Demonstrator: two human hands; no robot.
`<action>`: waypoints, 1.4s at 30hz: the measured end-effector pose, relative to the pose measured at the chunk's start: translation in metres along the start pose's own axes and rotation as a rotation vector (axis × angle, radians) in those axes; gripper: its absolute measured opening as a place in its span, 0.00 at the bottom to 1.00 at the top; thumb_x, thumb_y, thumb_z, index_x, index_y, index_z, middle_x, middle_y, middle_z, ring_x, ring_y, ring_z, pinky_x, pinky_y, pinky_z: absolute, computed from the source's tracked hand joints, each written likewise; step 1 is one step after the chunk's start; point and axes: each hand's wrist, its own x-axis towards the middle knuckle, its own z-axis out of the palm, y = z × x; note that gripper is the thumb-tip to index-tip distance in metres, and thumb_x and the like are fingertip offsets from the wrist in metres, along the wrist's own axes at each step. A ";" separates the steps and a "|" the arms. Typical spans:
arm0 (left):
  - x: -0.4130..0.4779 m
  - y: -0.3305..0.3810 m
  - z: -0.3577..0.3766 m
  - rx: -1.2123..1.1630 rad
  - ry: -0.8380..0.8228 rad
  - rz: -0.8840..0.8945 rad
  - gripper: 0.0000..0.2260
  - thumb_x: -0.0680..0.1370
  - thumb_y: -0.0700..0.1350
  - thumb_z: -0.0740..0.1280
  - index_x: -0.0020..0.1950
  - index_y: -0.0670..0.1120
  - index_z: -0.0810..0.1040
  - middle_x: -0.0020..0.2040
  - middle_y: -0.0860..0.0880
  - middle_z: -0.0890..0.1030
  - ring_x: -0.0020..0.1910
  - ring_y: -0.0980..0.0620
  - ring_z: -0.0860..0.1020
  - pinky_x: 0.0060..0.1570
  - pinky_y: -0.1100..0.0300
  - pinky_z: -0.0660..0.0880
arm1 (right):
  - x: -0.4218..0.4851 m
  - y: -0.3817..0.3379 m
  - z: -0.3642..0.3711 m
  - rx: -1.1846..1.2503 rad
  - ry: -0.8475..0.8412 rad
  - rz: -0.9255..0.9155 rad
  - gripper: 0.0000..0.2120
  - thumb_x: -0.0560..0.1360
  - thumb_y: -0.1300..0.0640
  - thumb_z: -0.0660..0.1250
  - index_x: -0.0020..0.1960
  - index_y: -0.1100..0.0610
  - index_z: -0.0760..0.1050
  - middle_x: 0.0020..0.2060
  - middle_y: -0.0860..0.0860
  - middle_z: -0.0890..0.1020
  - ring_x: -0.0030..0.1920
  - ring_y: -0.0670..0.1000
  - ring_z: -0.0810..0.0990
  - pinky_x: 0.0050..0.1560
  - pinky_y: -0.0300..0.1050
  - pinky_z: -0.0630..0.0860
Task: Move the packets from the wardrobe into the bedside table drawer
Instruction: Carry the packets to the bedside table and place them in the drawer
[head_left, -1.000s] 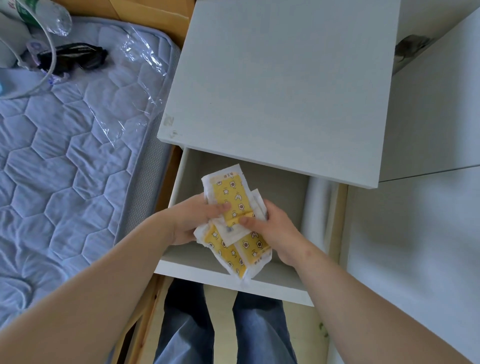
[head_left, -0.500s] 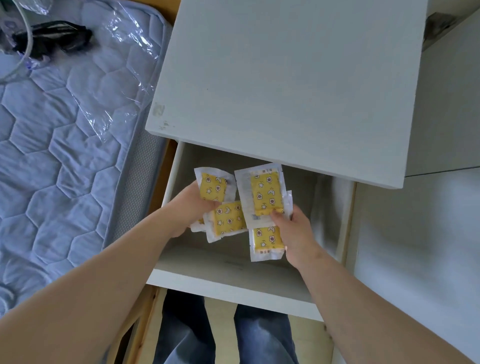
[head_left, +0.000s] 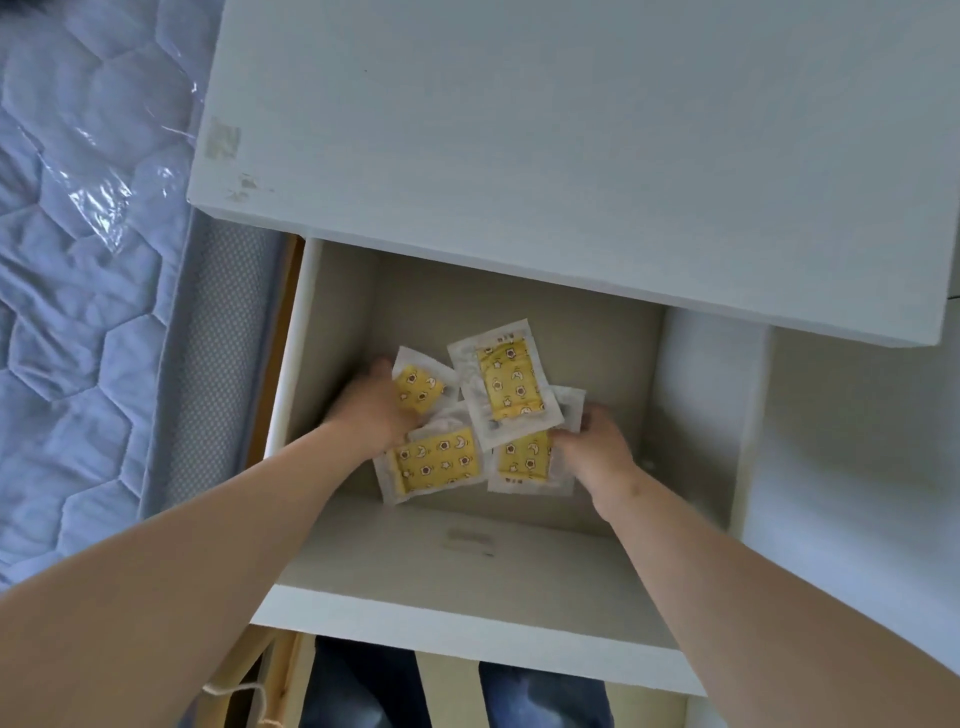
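Only the head view to go on here, so everything is placed off the drawer (head_left: 467, 618), which stands pulled out under the bedside table top (head_left: 519, 130).

The packets (head_left: 506, 384) are inside the drawer, roughly mid-floor and a bit toward the back. I count four: white sealed pouches with yellow printed pads inside, fanned out and overlapping each other. Whether they're lying flat on the drawer floor or held just above it, I honestly can't tell from this angle.

Handling-wise, my guess is they're super light, thin and floppy, with a slick wrapper. That means they'll slide over each other and fan out the second the squeeze loosens. Nothing fragile about them. Best place to grab is the flat sealed border at the edges, or pinch the whole stack across the middle.

Left hand (head_left: 376, 410) is at the drawer's left side, on the left edge of the pile. It's blurry, but the fingers look curled over the two left packets with the thumb sticking out toward the back. Right hand (head_left: 597, 452) is right of the pile, fingers bent in and pinching the right edges of the other two. So both look clamped on the packets, not flat.

Left of the drawer there's a quilted mattress (head_left: 78, 312).

Looks like the put-down step to me; letting go is what's left.
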 end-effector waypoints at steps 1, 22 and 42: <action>-0.003 0.001 0.001 0.007 0.037 0.001 0.27 0.74 0.50 0.69 0.70 0.47 0.64 0.67 0.44 0.70 0.61 0.44 0.73 0.57 0.51 0.74 | 0.001 0.001 -0.003 -0.009 0.025 0.016 0.19 0.75 0.53 0.67 0.63 0.57 0.68 0.56 0.54 0.79 0.47 0.51 0.78 0.38 0.41 0.75; 0.011 -0.019 0.039 0.632 0.122 0.318 0.38 0.76 0.62 0.61 0.76 0.60 0.38 0.77 0.49 0.36 0.76 0.43 0.37 0.71 0.39 0.43 | 0.044 -0.050 0.037 -0.431 0.144 -0.478 0.28 0.75 0.56 0.67 0.72 0.50 0.61 0.65 0.55 0.73 0.62 0.58 0.74 0.60 0.50 0.72; 0.012 -0.025 0.041 0.550 0.370 0.290 0.26 0.76 0.52 0.67 0.71 0.42 0.68 0.75 0.42 0.62 0.74 0.37 0.59 0.70 0.46 0.59 | 0.019 0.017 0.039 -0.125 0.181 -0.133 0.39 0.71 0.61 0.73 0.74 0.52 0.55 0.62 0.57 0.71 0.61 0.59 0.74 0.61 0.53 0.74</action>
